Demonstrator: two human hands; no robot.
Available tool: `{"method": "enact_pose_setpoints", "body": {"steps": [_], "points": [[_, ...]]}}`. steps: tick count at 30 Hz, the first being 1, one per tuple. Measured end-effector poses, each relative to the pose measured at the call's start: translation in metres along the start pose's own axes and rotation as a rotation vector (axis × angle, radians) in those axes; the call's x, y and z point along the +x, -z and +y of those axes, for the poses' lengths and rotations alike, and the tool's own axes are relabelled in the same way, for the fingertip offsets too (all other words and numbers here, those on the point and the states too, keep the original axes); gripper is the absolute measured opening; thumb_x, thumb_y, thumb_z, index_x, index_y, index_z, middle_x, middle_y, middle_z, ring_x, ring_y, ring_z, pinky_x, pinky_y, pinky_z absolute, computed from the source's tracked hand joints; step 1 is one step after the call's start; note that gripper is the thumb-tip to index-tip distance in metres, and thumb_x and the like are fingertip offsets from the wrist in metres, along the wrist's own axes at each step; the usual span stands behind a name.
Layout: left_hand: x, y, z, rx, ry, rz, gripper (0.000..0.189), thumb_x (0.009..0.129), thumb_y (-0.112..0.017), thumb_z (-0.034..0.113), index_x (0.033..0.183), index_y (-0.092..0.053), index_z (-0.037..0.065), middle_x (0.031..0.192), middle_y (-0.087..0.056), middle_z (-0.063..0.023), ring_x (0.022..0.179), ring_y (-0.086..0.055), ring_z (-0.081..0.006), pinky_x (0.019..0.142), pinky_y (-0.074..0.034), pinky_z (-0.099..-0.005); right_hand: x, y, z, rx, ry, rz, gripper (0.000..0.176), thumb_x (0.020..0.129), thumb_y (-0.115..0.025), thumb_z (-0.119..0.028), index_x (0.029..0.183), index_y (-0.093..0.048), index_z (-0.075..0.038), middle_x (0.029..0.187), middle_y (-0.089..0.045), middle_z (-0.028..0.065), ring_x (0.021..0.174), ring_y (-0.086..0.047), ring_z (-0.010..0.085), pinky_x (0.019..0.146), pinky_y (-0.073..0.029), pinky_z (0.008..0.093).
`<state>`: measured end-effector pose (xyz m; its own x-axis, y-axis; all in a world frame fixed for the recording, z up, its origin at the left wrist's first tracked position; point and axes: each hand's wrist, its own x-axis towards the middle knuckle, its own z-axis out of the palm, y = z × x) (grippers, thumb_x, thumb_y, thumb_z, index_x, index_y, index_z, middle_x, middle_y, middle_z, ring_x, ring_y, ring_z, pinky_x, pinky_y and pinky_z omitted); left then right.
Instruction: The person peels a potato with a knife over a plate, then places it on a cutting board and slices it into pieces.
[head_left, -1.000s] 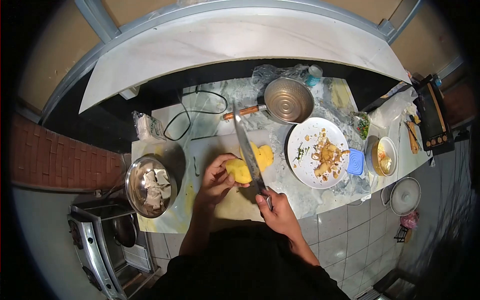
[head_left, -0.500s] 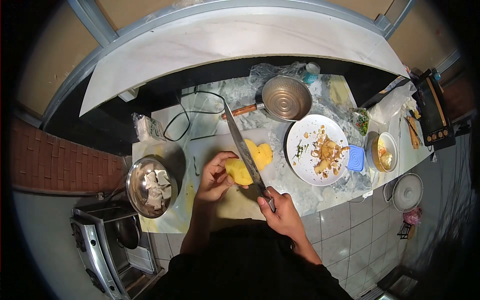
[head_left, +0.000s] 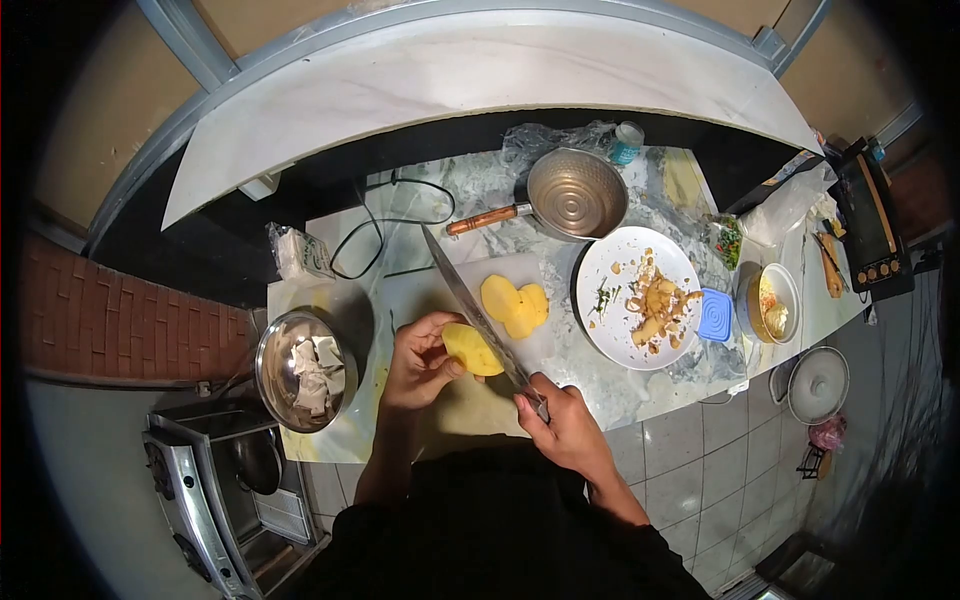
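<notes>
Bare skin shows on both hands: the left hand (head_left: 424, 362) pinches a yellow potato piece (head_left: 470, 349) over the cutting board (head_left: 432, 290), while the right hand (head_left: 562, 420) grips the knife (head_left: 478, 317) — its blade slanting beside the piece. Yellow slices (head_left: 517, 305) lie beyond — well apart from the saucepan (head_left: 577, 196).

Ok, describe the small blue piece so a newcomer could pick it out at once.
On the marble counter, find the big white plate strewn with peelings. At its right edge, toward the bowl of food, lies the blue piece. It is flat and square with rounded corners, unlike the round plate and bowl.
</notes>
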<state>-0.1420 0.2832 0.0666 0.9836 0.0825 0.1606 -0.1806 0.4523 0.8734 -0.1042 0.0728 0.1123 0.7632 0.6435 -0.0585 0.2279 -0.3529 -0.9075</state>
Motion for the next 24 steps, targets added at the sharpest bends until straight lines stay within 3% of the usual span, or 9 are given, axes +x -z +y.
{"method": "enact_pose_setpoints", "body": {"steps": [12, 16, 20, 24], "points": [[0.000, 0.002, 0.019, 0.101, 0.084, -0.040, 0.045, 0.079, -0.073, 0.004, 0.115, -0.049, -0.006, 0.098, -0.064, -0.0114, 0.084, -0.064, -0.0157, 0.072, -0.053, -0.0283, -0.005, -0.002, 0.002, -0.050, 0.030, 0.013, 0.019, 0.088, -0.060, -0.017, 0.081, -0.050, -0.003, 0.061, -0.051, 0.0139, 0.054, -0.049, 0.0358, 0.061, -0.041, 0.0388], [-0.001, 0.008, 0.025, 0.150, 0.113, -0.088, 0.043, 0.077, -0.075, 0.004, 0.112, -0.051, -0.005, 0.098, -0.064, -0.0108, 0.086, -0.064, -0.0151, 0.074, -0.052, -0.0271, -0.006, 0.003, -0.002, -0.058, -0.052, -0.071, 0.018, 0.088, -0.060, -0.018, 0.084, -0.051, -0.003, 0.063, -0.052, 0.0153, 0.056, -0.048, 0.0369, 0.063, -0.041, 0.0404], [0.003, 0.011, 0.025, 0.150, 0.090, -0.142, 0.042, 0.076, -0.077, 0.005, 0.109, -0.052, -0.005, 0.098, -0.064, -0.0114, 0.088, -0.063, -0.0147, 0.074, -0.052, -0.0265, -0.007, 0.006, -0.005, -0.072, -0.104, -0.148, 0.017, 0.087, -0.061, -0.020, 0.089, -0.053, -0.004, 0.066, -0.053, 0.0174, 0.060, -0.048, 0.0382, 0.063, -0.042, 0.0422], [0.012, 0.016, 0.019, 0.049, 0.038, -0.194, 0.046, 0.073, -0.080, 0.007, 0.107, -0.051, -0.001, 0.098, -0.062, -0.0095, 0.086, -0.064, -0.0177, 0.075, -0.052, -0.0282, -0.011, 0.001, -0.006, -0.102, -0.047, -0.094, 0.018, 0.086, -0.062, -0.020, 0.091, -0.054, -0.004, 0.065, -0.054, 0.0171, 0.057, -0.049, 0.0384, 0.058, -0.042, 0.0429]]}}
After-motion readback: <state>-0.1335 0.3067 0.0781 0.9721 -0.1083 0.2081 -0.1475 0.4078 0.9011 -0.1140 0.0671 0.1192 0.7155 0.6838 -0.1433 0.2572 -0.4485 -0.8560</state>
